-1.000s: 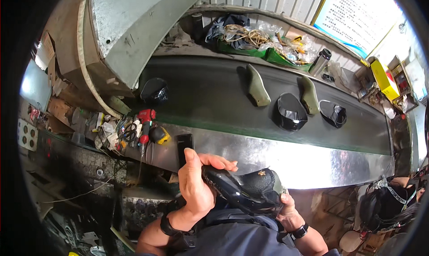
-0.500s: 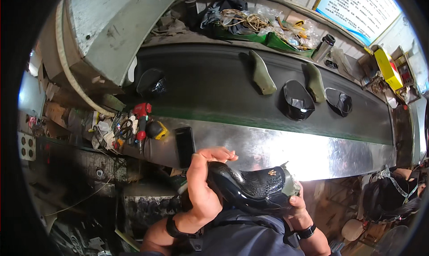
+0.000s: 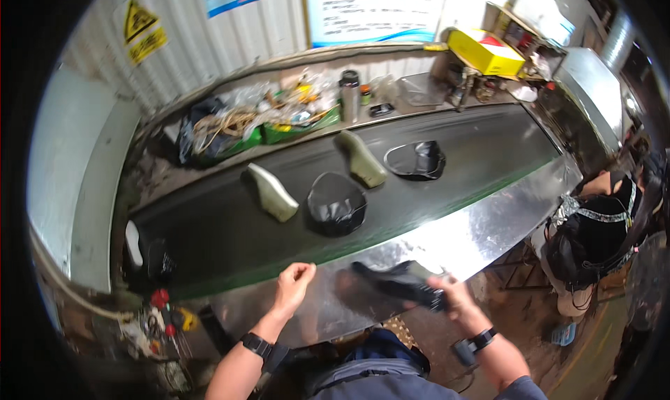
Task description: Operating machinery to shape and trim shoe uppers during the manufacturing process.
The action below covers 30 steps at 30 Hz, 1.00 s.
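Observation:
My right hand (image 3: 452,295) grips a black shoe upper (image 3: 398,281) and holds it over the shiny metal ledge (image 3: 453,243) in front of the dark conveyor belt (image 3: 279,212). My left hand (image 3: 293,285) hovers over the ledge just left of it, fingers loosely curled and holding nothing. On the belt lie two pale green shoe lasts (image 3: 271,191) (image 3: 361,159) and two black shoe uppers (image 3: 336,203) (image 3: 417,159). Another black upper with a white piece (image 3: 146,257) sits at the belt's left end.
A shelf behind the belt holds green trays of cords and clutter (image 3: 244,124), a steel flask (image 3: 349,96) and a yellow box (image 3: 485,51). Small red and yellow tools (image 3: 167,316) lie at the lower left. Another person in black (image 3: 600,232) sits at the right.
My view has swung to the right along the belt. My left hand has let go of the black upper, which my right hand now holds alone, farther out over the ledge.

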### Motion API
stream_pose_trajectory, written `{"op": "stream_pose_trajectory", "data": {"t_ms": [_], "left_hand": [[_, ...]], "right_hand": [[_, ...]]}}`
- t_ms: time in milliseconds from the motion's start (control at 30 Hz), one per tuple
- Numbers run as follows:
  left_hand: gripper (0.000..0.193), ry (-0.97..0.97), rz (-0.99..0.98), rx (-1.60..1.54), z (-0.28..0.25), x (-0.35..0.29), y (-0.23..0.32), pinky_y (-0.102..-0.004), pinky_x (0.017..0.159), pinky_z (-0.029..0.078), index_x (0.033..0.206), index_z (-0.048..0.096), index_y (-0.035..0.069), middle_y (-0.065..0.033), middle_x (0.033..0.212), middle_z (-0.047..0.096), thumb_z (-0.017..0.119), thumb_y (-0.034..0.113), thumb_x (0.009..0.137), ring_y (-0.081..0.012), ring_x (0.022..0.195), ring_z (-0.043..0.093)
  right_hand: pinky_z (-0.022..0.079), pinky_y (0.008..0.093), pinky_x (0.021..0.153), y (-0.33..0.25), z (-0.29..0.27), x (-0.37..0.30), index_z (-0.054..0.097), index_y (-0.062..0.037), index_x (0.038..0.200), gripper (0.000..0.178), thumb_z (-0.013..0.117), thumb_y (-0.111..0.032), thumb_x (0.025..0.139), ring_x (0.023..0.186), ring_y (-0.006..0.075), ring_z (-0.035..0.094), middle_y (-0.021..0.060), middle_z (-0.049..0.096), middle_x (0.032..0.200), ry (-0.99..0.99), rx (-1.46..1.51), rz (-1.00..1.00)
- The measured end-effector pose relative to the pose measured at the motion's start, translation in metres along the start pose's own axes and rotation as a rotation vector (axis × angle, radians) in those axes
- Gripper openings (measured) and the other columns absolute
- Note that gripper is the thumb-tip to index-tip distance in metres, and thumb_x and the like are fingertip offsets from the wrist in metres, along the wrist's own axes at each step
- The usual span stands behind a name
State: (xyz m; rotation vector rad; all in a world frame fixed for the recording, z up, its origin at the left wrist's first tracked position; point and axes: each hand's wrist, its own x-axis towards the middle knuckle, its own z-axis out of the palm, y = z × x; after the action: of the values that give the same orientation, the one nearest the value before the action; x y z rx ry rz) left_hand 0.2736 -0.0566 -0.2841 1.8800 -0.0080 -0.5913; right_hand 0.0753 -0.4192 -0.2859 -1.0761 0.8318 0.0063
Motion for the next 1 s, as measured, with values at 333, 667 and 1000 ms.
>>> {"op": "stream_pose_trajectory", "data": {"t_ms": [333, 667, 1000], "left_hand": [[0.032, -0.210, 0.178, 0.084, 0.135, 0.160, 0.106, -0.0280, 0.089, 0.053, 0.120, 0.070, -0.004, -0.0087, 0.108, 0.074, 0.070, 0.018, 0.097, -0.0132, 0.101, 0.068], [0.091, 0.310, -0.052, 0.313, 0.235, 0.367, 0.135, -0.0434, 0.109, 0.045, 0.144, 0.045, -0.008, -0.0279, 0.137, 0.058, 0.083, 0.036, 0.075, -0.0391, 0.133, 0.053], [0.061, -0.227, -0.223, -0.867, 0.112, 0.191, 0.132, -0.0527, 0.109, 0.046, 0.141, 0.051, 0.000, -0.0160, 0.135, 0.062, 0.064, 0.037, 0.094, -0.0356, 0.126, 0.058]], "right_hand": [[0.044, 0.0399, 0.107, -0.127, -0.315, 0.145, 0.048, 0.0088, 0.140, 0.065, 0.074, -0.021, 0.088, 0.125, 0.0337, 0.058, 0.0250, 0.062, 0.131, 1.227, -0.681, -0.590], [0.054, 0.0370, 0.097, -0.083, -0.078, 0.241, 0.034, 0.0112, 0.145, 0.075, 0.075, -0.025, 0.095, 0.131, 0.0299, 0.056, 0.0244, 0.051, 0.143, 0.317, -0.285, -0.562], [0.049, 0.0465, 0.094, -0.167, -0.091, 0.413, 0.042, -0.0077, 0.141, 0.071, 0.078, -0.041, 0.089, 0.091, 0.0204, 0.065, 0.0051, 0.067, 0.108, 0.420, 0.386, -0.170]]}}
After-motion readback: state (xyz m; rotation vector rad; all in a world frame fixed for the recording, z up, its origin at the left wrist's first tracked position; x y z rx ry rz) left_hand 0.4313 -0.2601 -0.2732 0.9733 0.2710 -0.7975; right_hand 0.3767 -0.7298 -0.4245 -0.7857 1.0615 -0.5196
